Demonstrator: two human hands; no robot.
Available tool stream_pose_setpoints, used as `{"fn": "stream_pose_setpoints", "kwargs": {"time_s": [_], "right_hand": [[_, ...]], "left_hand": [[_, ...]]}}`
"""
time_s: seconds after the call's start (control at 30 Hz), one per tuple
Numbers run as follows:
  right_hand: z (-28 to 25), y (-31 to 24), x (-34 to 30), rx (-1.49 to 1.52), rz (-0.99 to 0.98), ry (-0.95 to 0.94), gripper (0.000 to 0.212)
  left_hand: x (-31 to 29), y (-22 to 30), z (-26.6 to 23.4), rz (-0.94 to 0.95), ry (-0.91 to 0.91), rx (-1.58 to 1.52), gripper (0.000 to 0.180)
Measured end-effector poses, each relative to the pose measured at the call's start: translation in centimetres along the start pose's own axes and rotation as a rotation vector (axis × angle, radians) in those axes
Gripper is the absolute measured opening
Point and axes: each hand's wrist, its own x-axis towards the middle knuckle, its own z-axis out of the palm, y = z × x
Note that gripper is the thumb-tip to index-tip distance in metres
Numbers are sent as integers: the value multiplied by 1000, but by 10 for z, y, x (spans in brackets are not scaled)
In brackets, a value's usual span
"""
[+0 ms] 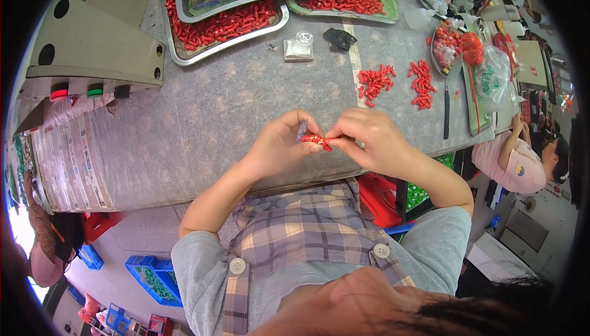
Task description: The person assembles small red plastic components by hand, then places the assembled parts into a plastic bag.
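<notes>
Over the near edge of the table, both my hands meet at a small glossy red plastic piece with gold specks [315,140]. My left hand [276,145] pinches it between thumb and fingers, and a bit of bluish see-through material [302,130] shows by the index finger. From the other side my right hand [373,141] closes thumb and fingertips on the piece's right end. Exactly what the right fingertips grip is too small to make out. Two loose heaps of similar red pieces, one nearer [376,83] and one farther right [422,85], lie beyond my right hand.
Metal trays [228,41] and a green tray [344,14] full of red pieces stand at the back. A small pad with a round transparent lid [300,47], a crumpled black scrap [340,39] and a black-handled tool [447,111] lie around. A grey machine [98,41] fills the left.
</notes>
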Motion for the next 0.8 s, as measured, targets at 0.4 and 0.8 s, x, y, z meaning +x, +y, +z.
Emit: {"fn": "stream_pose_setpoints", "kwargs": {"time_s": [0.4,0.8], "right_hand": [[18,11,-15,-130,-243,205,14],[27,18,-22,-237,-363,311,18]], "left_hand": [[-4,7,1,183,21,609,25],[0,6,3,495,-16,714,22]]}}
